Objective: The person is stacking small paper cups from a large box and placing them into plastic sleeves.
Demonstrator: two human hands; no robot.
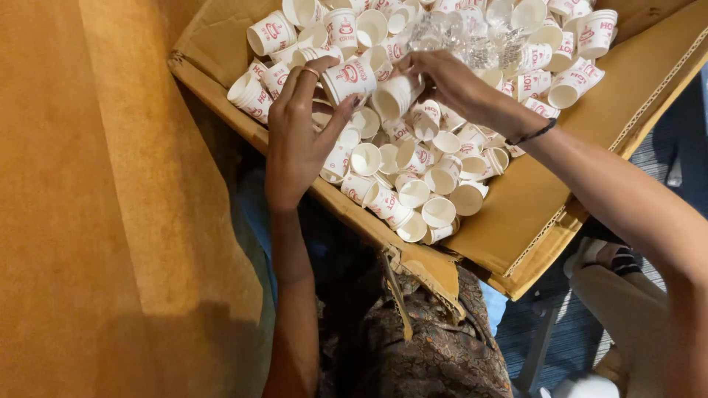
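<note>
While both hands work over the open cardboard box (649, 81), the left hand (299, 136) curls its fingers around a white paper cup with red print (349, 79), which lies at one o'clock from its palm. At three o'clock from that cup, just beside it, the right hand (442, 77) pinches a second paper cup (394, 96) by the rim, mouth turned toward the left hand. Loose paper cups (413, 188) fill the box, too many and too overlapped to count. One crumpled clear plastic wrapper (472, 37) lies at twelve o'clock.
</note>
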